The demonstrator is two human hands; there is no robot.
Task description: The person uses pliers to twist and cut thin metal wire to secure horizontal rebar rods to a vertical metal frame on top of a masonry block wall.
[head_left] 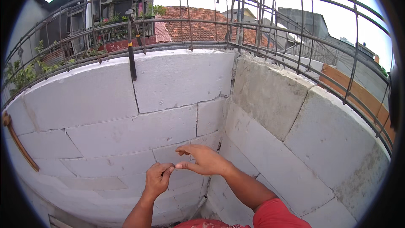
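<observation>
My left hand [159,177] is raised in front of the block wall, its fingers curled in and the thumb against the index finger; whether something small sits in that pinch cannot be made out. Close at its right, my right hand [202,161] has its fingers apart from the thumb, and the thumb tip nearly meets the left fingertips. Nothing shows between the right fingers. Beyond both hands stands a corner of light aerated concrete blocks [182,77]. A hammer [131,49] with a black and yellow handle hangs from the rebar at the wall top.
Tied rebar cages [190,22] run along both wall tops, with upright bars [239,9] at the corner. A second tool with a wooden handle [22,142] hangs at the far left. An orange-brown board [357,90] lies behind the right wall. A tiled roof [193,22] lies beyond.
</observation>
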